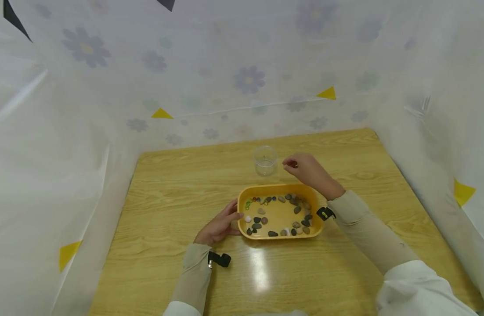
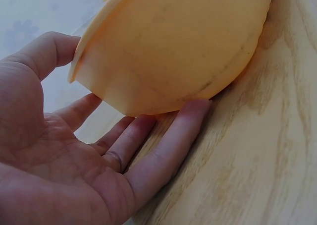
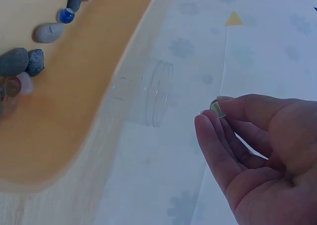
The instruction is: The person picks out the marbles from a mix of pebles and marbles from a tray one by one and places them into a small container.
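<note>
A yellow plastic tub (image 1: 280, 238) sits on the table with pebbles and glass marbles inside. My left hand (image 1: 220, 223) grips the tub's left end; in the left wrist view its thumb (image 2: 57, 49) is over the rim and the fingers reach to the lower edge. My right hand (image 1: 305, 169) is above the tub's far right side. Between thumb and fingertips it pinches a clear greenish glass marble (image 3: 216, 108), seen in the right wrist view. Just left of that hand stands a clear, open-topped jar (image 1: 265, 164), behind the tub.
Inside the tub, dark and pale pebbles (image 1: 297, 210) line the right side, and several coloured marbles (image 1: 254, 199) lie near the far left. The wooden table (image 1: 175, 188) meets white flower-patterned sheeting (image 1: 210, 87) at the back and sides, with yellow triangles on it.
</note>
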Tool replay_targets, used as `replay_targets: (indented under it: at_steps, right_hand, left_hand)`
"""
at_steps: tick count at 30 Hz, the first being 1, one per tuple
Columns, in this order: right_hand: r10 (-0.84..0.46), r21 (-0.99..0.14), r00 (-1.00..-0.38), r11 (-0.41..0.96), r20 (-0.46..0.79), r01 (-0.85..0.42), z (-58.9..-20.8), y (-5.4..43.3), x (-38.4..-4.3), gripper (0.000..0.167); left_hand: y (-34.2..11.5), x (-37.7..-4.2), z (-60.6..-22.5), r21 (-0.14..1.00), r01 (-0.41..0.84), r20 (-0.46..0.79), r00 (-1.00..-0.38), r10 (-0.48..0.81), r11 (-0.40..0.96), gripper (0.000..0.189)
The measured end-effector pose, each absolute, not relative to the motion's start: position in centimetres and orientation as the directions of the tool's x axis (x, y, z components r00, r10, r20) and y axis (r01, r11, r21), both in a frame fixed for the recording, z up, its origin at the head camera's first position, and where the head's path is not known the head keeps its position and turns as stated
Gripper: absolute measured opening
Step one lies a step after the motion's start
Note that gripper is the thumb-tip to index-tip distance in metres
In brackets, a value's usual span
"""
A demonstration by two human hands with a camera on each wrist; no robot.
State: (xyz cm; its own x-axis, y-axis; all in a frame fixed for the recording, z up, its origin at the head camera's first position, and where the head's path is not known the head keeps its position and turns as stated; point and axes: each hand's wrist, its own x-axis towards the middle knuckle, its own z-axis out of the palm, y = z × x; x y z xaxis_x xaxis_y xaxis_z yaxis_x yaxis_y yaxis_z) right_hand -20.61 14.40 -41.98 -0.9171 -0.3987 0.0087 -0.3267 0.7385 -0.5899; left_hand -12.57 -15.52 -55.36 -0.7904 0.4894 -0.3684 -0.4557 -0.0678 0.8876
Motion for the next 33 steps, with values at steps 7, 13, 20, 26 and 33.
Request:
replay_targets:
  at_steps: [7,13,20,26,33]
  right_hand:
    - [-0.422,-0.576,-0.905,0.728,0.051,-0.372,-42.9,13.1,-22.7,0.023]
    - [-0.434,-0.565,-0.898,0.723,0.075,-0.397,-43.5,11.9,-24.0,0.023]
    - [-0.441,-0.555,-0.893,0.722,0.092,-0.414,-44.4,10.9,-25.2,0.022]
    - [-0.42,-0.572,-0.903,0.719,0.093,-0.394,-45.1,10.6,-25.4,0.022]
    - [-0.384,-0.565,-0.918,0.738,0.098,-0.369,-45.7,10.4,-25.3,0.02]
  left_hand:
    - [-15.5,-12.9,-55.6,0.884,-0.46,-0.365,-0.789,0.494,-0.081,0.057]
    - [-15.5,-12.9,-55.6,0.885,-0.458,-0.36,-0.791,0.495,-0.088,0.058]
    - [-15.4,-12.8,-55.5,0.889,-0.45,-0.357,-0.799,0.484,-0.086,0.057]
    - [-15.3,-12.6,-55.3,0.89,-0.448,-0.358,-0.797,0.487,-0.079,0.057]
    - [-15.3,-12.4,-55.3,0.888,-0.454,-0.365,-0.794,0.486,-0.074,0.059]
